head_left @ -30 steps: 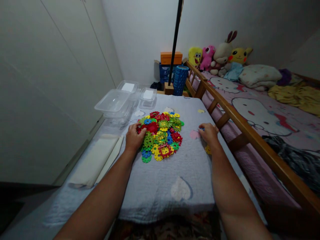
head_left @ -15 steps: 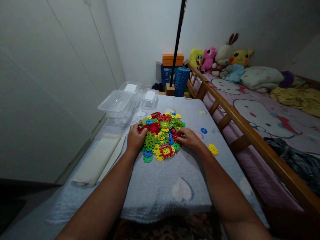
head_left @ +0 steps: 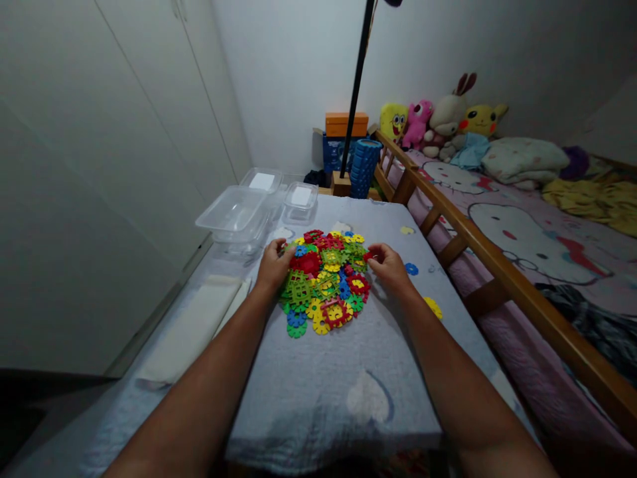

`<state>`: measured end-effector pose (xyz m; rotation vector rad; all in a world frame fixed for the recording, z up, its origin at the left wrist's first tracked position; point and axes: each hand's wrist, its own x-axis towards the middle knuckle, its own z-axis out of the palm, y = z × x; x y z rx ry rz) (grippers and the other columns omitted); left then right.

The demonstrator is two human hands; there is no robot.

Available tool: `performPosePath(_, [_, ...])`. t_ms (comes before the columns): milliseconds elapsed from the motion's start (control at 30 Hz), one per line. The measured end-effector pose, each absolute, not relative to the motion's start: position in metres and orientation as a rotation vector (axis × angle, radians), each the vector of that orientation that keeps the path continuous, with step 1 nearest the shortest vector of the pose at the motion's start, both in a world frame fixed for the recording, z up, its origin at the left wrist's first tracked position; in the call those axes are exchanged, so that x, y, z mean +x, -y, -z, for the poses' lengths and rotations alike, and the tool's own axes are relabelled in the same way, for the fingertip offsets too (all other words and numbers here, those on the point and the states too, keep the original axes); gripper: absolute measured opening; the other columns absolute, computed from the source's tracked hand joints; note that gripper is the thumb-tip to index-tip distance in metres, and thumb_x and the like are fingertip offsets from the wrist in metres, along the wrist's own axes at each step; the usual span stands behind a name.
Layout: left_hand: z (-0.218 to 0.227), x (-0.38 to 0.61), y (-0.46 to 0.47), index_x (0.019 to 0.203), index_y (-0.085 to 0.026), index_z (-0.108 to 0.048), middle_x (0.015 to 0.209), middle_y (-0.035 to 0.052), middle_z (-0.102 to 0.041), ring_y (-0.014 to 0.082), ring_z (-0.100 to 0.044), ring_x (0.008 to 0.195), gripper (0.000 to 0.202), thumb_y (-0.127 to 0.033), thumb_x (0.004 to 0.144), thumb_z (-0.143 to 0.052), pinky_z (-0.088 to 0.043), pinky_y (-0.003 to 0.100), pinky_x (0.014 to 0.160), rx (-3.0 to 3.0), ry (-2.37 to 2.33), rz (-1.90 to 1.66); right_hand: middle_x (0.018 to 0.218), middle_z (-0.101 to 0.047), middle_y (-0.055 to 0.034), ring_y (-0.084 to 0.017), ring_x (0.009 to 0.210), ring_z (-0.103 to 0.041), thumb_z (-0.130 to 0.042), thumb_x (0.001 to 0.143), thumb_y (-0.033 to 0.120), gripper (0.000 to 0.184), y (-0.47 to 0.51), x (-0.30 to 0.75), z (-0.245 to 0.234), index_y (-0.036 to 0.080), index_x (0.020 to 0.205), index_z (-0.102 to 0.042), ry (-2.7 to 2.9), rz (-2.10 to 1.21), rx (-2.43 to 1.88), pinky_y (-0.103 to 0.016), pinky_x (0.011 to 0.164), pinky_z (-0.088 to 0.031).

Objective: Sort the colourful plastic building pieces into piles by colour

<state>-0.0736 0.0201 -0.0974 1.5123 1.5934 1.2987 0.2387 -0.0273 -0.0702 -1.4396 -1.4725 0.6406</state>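
Observation:
A pile of plastic interlocking building pieces (head_left: 326, 285) in red, yellow, green and blue lies on the cloth-covered table. Most are notched discs, with some square, grid-like ones among them. My left hand (head_left: 273, 269) rests against the pile's left side, its fingers loosely curved and the thumb apart; nothing shows in it. At the pile's right edge, my right hand (head_left: 389, 267) pinches a small red building piece (head_left: 368, 257) between thumb and fingertips. Right of that hand lie a loose blue disc (head_left: 411, 269) and a yellow disc (head_left: 433, 307), the latter partly behind my forearm.
Clear plastic containers (head_left: 233, 212) stand at the table's back left, with a smaller lidded box (head_left: 300, 198) beside them. A folded cream cloth (head_left: 194, 332) lies at the left. A wooden bed rail (head_left: 462, 245) runs along the right. Behind the table rises a black pole (head_left: 353, 99).
My right hand has moved away from me and slightly right, with a red piece now showing in its fingertips. My left hand stays at the pile. The whole view has shifted slightly.

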Motion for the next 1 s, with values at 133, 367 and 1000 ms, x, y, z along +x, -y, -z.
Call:
performPosePath(133, [0.097, -0.077, -0.032, 0.125, -0.018, -0.063, 0.127, 0.0141, -0.064, 0.0274, -0.064, 0.117, 0.053, -0.047, 0.081, -0.067, -0.052, 0.044, 0.103, 1.579, -1.533, -1.258, 0.084, -0.067, -0.0026, -0.018, 0.07, -0.057, -0.066, 0.068, 0.038, 0.027, -0.006, 0.242, 0.061, 0.022, 0.089, -0.06, 1.437, -0.621, -1.45, -0.031, 0.067, -0.045])
performPosePath(367, [0.097, -0.079, -0.025, 0.115, -0.018, -0.066, 0.119, 0.012, -0.068, 0.0266, -0.067, 0.112, 0.043, -0.048, 0.083, -0.063, -0.056, 0.043, 0.098, 1.646, -1.493, -1.347, 0.071, -0.064, 0.0017, -0.017, 0.07, -0.058, -0.059, 0.063, 0.021, 0.005, -0.076, 0.24, 0.075, 0.022, 0.068, -0.059, 1.467, -0.597, -1.612, -0.028, 0.067, -0.043])
performPosePath(1000, [0.097, -0.074, -0.032, 0.109, -0.017, -0.068, 0.111, 0.0113, -0.069, 0.0265, -0.067, 0.106, 0.032, -0.038, 0.086, -0.06, -0.054, 0.043, 0.101, 1.764, -1.699, -1.27, 0.083, -0.073, -0.0022, -0.018, 0.087, -0.065, -0.061, 0.063, 0.01, 0.015, -0.189, 0.215, 0.08, 0.02, 0.073, -0.066, 1.441, -0.511, -1.856, -0.028, 0.084, -0.05])
